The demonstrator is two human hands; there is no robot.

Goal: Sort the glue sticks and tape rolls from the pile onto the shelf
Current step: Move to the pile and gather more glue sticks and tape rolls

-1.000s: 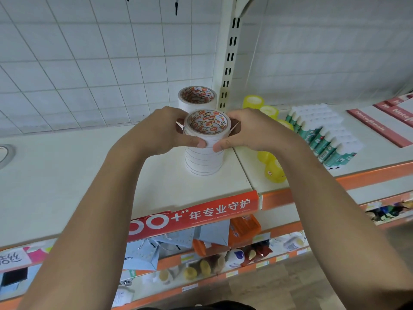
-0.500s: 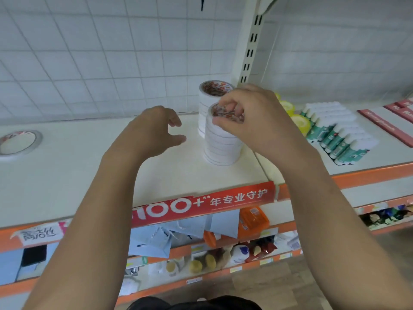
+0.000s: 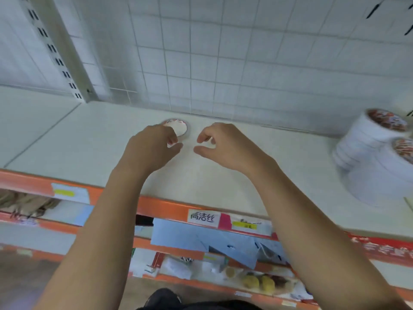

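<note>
Shelf (image 3: 223, 182) off-white, front lip orange. Back panel (image 3: 245, 63) white, square grid pattern. Flat tape roll (image 3: 178, 128) white, red print at rim. Stacked tape rolls (image 3: 368, 148) white, cores printed red, perhaps orange too; blurred. Shelf label (image 3: 203, 218) white, black characters, pink patch beside.

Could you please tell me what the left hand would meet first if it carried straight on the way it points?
The single tape roll lying flat on the shelf, just beyond the fingers of the left hand; depth is unclear, so they may already touch it.
</note>
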